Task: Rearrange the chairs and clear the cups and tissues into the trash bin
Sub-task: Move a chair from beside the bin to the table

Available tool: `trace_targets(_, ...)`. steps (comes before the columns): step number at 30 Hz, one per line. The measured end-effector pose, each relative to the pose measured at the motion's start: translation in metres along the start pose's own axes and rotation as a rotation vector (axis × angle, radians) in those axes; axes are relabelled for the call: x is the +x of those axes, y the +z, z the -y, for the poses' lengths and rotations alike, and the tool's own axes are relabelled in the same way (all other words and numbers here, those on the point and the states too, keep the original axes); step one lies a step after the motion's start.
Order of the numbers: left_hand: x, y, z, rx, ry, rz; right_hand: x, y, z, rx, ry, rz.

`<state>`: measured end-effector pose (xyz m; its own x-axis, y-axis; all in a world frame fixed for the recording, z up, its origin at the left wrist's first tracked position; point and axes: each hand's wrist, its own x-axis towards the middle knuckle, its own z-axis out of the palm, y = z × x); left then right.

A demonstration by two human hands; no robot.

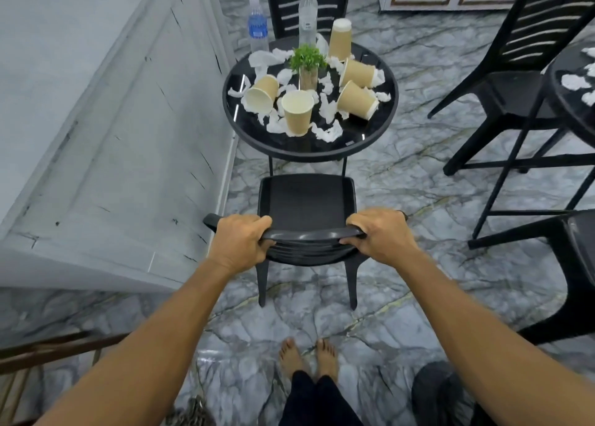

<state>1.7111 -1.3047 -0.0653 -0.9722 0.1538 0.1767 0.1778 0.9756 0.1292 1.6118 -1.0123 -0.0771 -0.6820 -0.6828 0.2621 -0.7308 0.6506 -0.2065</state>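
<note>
A black plastic chair stands in front of me, its seat facing a round black glass table. My left hand grips the left end of the chair's top rail, and my right hand grips the right end. Several tan paper cups lie on the table: one upright, one upside down at the back, others tipped over. Crumpled white tissues are scattered among them. A black trash bin shows at the bottom right, by my right forearm.
A small green plant and two water bottles stand on the table. A pale wall runs close along the left. More black chairs and a second littered table crowd the right. My bare feet stand on marble floor.
</note>
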Motion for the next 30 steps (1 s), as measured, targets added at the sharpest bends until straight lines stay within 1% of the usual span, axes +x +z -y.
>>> trace_targets(2,-0.014,0.001,-0.005,0.009,-0.014,0.013,-0.015,0.004,0.011,-0.015,0.021,0.039)
trace_targets(4,-0.027,0.002,-0.015,0.011,-0.032,0.015,-0.030,0.008,0.017,-0.007,0.038,0.032)
trace_targets(8,-0.030,-0.001,-0.030,0.006,-0.105,0.058,-0.036,0.003,0.022,0.063,0.101,0.065)
trace_targets(10,-0.032,-0.003,-0.028,0.008,-0.106,0.073,-0.031,0.002,0.026,0.061,0.079,0.073)
trace_targets(14,-0.028,0.003,-0.029,0.021,-0.072,0.032,-0.027,0.005,0.015,0.069,0.094,0.031)
trace_targets(17,-0.019,0.006,-0.026,0.061,-0.024,0.071,-0.033,0.007,0.009,0.084,0.137,0.016)
trace_targets(20,-0.017,0.002,-0.018,0.081,-0.013,0.102,-0.034,0.007,0.021,0.099,0.159,0.029)
trace_targets(23,-0.017,-0.004,-0.025,0.085,-0.073,0.158,-0.032,-0.004,0.023,0.123,0.152,0.088)
trace_targets(26,-0.021,-0.011,-0.029,-0.016,-0.095,0.218,-0.030,-0.023,0.028,0.151,0.177,0.201)
trace_targets(28,-0.027,-0.017,-0.028,-0.124,-0.095,0.229,-0.030,-0.028,0.036,0.202,0.216,0.201)
trace_targets(30,-0.030,-0.022,-0.031,-0.167,-0.110,0.221,-0.031,-0.028,0.041,0.217,0.253,0.171)
